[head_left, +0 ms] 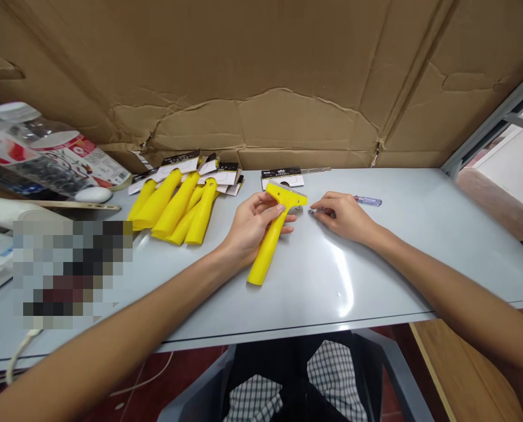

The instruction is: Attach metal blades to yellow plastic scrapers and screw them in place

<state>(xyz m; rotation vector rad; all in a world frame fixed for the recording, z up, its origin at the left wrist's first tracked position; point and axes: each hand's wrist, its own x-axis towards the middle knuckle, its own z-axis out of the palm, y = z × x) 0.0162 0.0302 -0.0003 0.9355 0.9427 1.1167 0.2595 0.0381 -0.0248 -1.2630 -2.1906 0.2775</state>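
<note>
My left hand [253,230] is closed round a yellow scraper [268,249], holding it near the head. The scraper's wide head points away from me and its hollow handle toward me. A thin metal strip runs along the head's far edge. To the right, my right hand [343,215] rests on the table, thumb and fingers pinching a small metal piece [311,211], perhaps a screw. Another tiny metal piece [299,208] lies just below the scraper's head. Behind my right hand is a screwdriver [367,201] with a clear purplish handle, its shaft partly hidden.
Several yellow scrapers [169,202] with black-and-white cards lie in a pile at left. Another card [281,177] and a thin metal strip [316,170] lie at the back. Plastic bottles [68,146] crowd the far left. A cardboard wall [261,76] closes the table's rear.
</note>
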